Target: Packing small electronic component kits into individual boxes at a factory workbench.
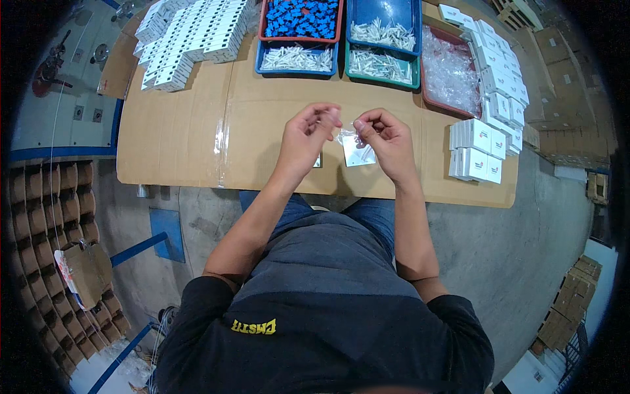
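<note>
My right hand (388,139) is closed, thumb and fingertips pinching the top of a small clear plastic bag (358,152). Inside the bag are a white flat piece and what look like thin white sticks. Facing it, my left hand (303,139) is held just above the cardboard with its fingers bent. Motion smears its fingertips, so whether they grip anything cannot be made out. Beneath the left wrist, the edge of a small pale item (318,161) shows; the hand hides the rest.
Beyond my hands stand a red tray (264,26) of blue pieces, blue trays (257,60) and a green tray (380,80) of white pieces. At right are a red tray (453,108) of clear bags and stacked white boxes (476,164). More white boxes (197,39) fill the back left.
</note>
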A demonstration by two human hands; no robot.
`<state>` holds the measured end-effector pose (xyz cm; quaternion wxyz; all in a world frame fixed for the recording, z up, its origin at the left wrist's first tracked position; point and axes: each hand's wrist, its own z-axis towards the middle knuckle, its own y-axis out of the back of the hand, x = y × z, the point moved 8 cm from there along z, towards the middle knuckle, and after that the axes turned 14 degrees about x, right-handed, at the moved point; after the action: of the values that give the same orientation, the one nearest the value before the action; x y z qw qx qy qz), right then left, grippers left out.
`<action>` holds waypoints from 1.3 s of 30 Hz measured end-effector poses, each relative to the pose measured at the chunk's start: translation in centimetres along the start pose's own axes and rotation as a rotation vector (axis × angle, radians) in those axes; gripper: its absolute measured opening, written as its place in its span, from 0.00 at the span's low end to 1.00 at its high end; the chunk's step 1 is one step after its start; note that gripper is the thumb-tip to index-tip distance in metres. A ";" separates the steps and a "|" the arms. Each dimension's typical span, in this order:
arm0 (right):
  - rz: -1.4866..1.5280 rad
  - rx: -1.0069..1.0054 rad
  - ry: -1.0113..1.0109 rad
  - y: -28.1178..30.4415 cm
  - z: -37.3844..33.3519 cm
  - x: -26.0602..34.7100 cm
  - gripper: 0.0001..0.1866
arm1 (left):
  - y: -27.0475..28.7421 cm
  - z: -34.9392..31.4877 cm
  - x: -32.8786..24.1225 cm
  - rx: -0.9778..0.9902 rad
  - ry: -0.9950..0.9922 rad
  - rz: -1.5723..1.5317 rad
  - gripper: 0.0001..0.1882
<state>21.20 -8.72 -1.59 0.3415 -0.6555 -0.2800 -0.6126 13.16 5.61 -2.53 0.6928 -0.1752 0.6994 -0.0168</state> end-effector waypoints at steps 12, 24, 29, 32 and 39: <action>0.095 -0.072 -0.009 0.4 0.3 -0.7 0.08 | -0.1 -1.0 1.7 -0.005 0.069 -0.071 0.08; 0.129 0.027 -0.086 -0.8 -0.3 -3.2 0.08 | 1.5 -1.4 3.7 -0.084 0.110 -0.218 0.09; -0.317 -0.110 0.013 -0.4 -0.3 -2.5 0.07 | 1.3 -1.3 3.9 -0.141 0.109 -0.167 0.10; -0.795 -0.174 0.198 -1.5 -0.6 0.2 0.06 | 2.7 -2.4 3.8 -0.344 0.044 0.074 0.11; -0.821 -0.141 0.262 -2.6 -0.8 0.0 0.05 | 1.1 -1.9 4.2 -0.058 0.076 0.251 0.06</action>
<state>18.66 -7.81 -1.35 0.0568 -0.4283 -0.4293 -0.7931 11.16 5.16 -6.77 0.6570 -0.1054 0.7417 0.0837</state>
